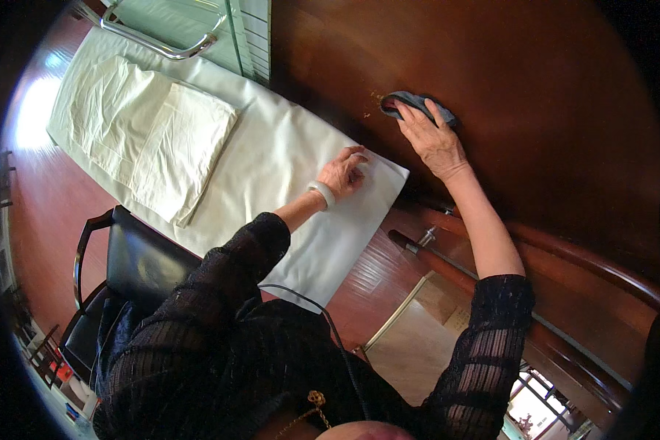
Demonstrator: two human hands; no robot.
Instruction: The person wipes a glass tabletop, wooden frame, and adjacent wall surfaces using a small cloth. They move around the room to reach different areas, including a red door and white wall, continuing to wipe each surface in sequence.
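My right hand (pixel 433 137) presses a dark grey-blue cloth (pixel 445 113) against a dark brown wooden panel (pixel 528 110), with the fingers spread over the cloth. Small yellowish marks show on the wood just left of the cloth. My left hand (pixel 344 173), with a pale bangle (pixel 322 195) at the wrist, is over the white cover (pixel 275 137) of a long table near its right end. Its fingers are curled; whether they hold anything is not plain. A folded cream cloth (pixel 154 137) lies on the cover at the left.
A black armchair (pixel 148 258) stands against the table's near side. At the top left is a glass door with a chrome handle (pixel 170 52). Dark wooden rails (pixel 583 258) run along the lower right. A thin black cable (pixel 335 330) hangs before my body.
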